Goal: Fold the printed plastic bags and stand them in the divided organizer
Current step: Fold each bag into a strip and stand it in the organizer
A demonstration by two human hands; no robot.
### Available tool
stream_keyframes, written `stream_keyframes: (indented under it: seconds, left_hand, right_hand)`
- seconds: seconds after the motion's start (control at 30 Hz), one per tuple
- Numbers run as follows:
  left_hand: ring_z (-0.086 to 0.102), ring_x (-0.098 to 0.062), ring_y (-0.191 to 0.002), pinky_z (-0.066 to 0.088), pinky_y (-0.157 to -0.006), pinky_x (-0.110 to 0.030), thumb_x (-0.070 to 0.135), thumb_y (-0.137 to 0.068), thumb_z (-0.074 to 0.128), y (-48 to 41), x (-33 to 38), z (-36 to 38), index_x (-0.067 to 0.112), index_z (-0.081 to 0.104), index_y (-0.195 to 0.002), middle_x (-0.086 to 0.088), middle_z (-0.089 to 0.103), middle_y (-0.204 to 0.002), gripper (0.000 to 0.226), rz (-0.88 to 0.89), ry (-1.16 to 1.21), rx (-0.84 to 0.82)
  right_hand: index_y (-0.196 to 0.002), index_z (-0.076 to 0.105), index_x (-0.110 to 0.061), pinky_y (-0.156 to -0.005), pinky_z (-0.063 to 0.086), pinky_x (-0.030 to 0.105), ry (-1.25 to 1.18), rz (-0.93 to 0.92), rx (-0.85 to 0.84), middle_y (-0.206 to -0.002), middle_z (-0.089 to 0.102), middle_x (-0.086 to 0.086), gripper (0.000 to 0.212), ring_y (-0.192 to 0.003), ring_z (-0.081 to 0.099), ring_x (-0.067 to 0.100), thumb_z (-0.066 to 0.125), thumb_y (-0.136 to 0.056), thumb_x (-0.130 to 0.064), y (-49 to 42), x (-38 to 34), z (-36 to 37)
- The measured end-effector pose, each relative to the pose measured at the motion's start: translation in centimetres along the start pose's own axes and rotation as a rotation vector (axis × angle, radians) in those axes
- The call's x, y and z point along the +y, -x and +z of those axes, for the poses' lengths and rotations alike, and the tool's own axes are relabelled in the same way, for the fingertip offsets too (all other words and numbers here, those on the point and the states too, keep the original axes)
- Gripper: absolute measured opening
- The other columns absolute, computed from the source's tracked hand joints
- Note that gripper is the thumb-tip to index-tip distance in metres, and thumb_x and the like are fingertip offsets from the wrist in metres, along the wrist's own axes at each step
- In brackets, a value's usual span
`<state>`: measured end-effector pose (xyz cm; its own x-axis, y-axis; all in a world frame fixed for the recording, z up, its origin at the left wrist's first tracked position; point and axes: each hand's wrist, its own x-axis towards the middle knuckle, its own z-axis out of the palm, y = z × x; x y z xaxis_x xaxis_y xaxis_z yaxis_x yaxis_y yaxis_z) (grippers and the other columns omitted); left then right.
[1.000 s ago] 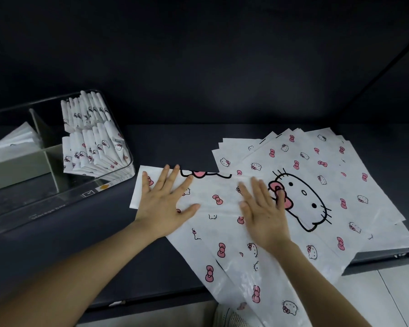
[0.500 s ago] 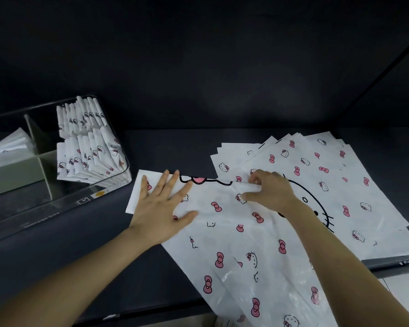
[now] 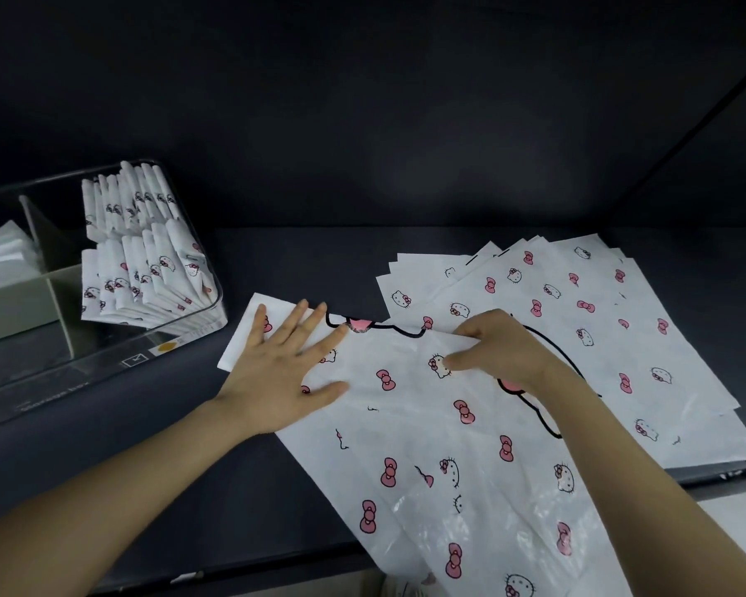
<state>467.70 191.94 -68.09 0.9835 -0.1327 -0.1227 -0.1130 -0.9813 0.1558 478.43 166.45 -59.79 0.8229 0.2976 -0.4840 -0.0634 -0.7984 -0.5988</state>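
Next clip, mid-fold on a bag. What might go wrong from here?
The bag overlaps the stack of unfolded bags; the right hand pinching its edge may drag a stack sheet along. Its near end overhangs the table, so it may slide once the flat left hand lifts.

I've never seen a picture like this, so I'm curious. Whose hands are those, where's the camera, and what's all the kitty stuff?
There is no machine here. A person wears a camera on their head, so you look down just as they do. Their left hand lies flat on a printed bag, and the right hand pinches that bag's far edge. More flat bags lie in a stack to the right on the dark table. On the left, a clear organizer holds folded bags standing up.
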Motion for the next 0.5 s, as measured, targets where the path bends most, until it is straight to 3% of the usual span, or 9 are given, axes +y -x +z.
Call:
stream_keyframes:
  seconds: [0.07,0.17,0.23,0.3,0.37,0.5]
  left_hand:
    - [-0.026,-0.01,-0.143,-0.018,-0.114,-0.047,0.084,-0.075,-0.01,-0.5,-0.9,-0.3,0.045,-0.009,-0.146,0.006,-0.014,-0.159,0.081,0.088,0.031,-0.014]
    - [0.002,-0.018,-0.148,-0.006,-0.119,-0.038,0.063,-0.092,0.029,-0.5,-0.7,-1.0,0.031,0.024,-0.15,-0.003,0.016,-0.159,0.067,0.232,0.098,0.143]
    - [0.02,-0.017,-0.145,0.007,-0.12,-0.031,0.04,-0.09,0.046,0.8,0.8,-1.0,0.02,0.042,-0.143,0.0,0.032,-0.153,0.057,0.347,0.255,0.259]
    - [0.023,-0.011,-0.144,0.013,-0.119,-0.026,0.034,-0.087,0.052,2.8,2.6,-0.5,0.021,0.044,-0.143,0.005,0.035,-0.152,0.058,0.413,0.465,0.211]
    - [0.016,-0.005,-0.145,0.008,-0.119,-0.023,0.046,-0.087,0.054,4.6,3.6,0.6,0.028,0.034,-0.147,0.011,0.028,-0.155,0.066,0.395,0.568,0.078]
    - [0.026,0.007,-0.138,0.014,-0.115,-0.016,0.057,-0.096,0.038,4.9,4.5,2.0,0.03,0.04,-0.142,0.021,0.038,-0.145,0.053,0.263,0.611,0.233]
  right_hand:
    - [-0.062,0.064,-0.011,-0.043,0.037,0.018,-0.125,0.076,-0.029,-0.049,0.054,-0.008,0.02,-0.04,0.048,0.005,0.077,-0.074,-0.003,1.1,-0.3,-0.1]
    - [-0.074,0.07,-0.008,-0.058,0.049,0.025,-0.328,0.238,-0.065,-0.066,0.069,0.002,0.011,-0.061,0.063,0.015,0.075,-0.073,0.001,2.7,0.2,0.8]
    - [-0.085,0.071,-0.004,-0.056,0.049,0.023,-0.504,0.348,-0.127,-0.078,0.072,0.006,0.013,-0.069,0.066,0.015,0.073,-0.075,0.005,3.8,0.8,2.0]
    - [-0.086,0.07,0.0,-0.052,0.054,0.023,-0.723,0.453,-0.183,-0.078,0.073,0.008,0.013,-0.067,0.067,0.013,0.068,-0.077,0.009,4.8,1.3,3.6]
    - [-0.081,0.069,0.001,-0.052,0.056,0.023,-0.894,0.537,-0.218,-0.075,0.071,0.01,0.01,-0.065,0.066,0.013,0.064,-0.08,0.01,5.6,1.3,4.9]
    - [-0.075,0.069,0.01,-0.039,0.05,0.018,-1.116,0.566,-0.256,-0.068,0.067,0.017,0.013,-0.046,0.063,0.014,0.059,-0.083,0.009,6.8,-0.5,5.0]
